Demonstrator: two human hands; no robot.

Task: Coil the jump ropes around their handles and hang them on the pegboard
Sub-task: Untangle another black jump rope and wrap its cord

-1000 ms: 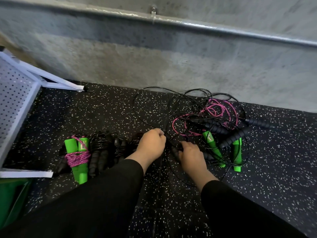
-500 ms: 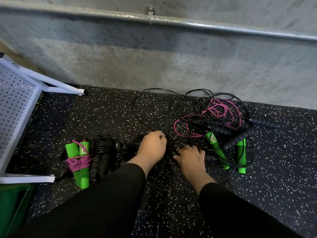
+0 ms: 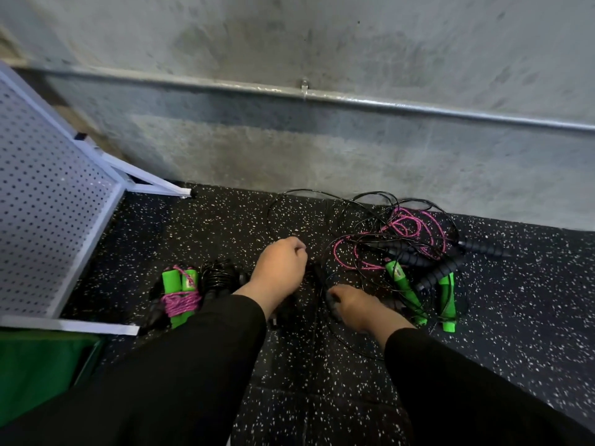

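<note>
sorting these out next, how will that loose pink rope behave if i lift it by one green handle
Probably floppy: the pink rope lies in slack loops. It would likely snag, since thin black cords cross it. The green handle looks rigid and should lift cleanly.

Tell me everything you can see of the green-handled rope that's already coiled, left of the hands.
The coiled green-handled rope lies on the speckled floor, just right of the pegboard. Its two bright green handles lie side by side, bound by a pink-and-black cord wound tightly round their middle. It rests against coiled black ropes; no hand touches it.
</note>
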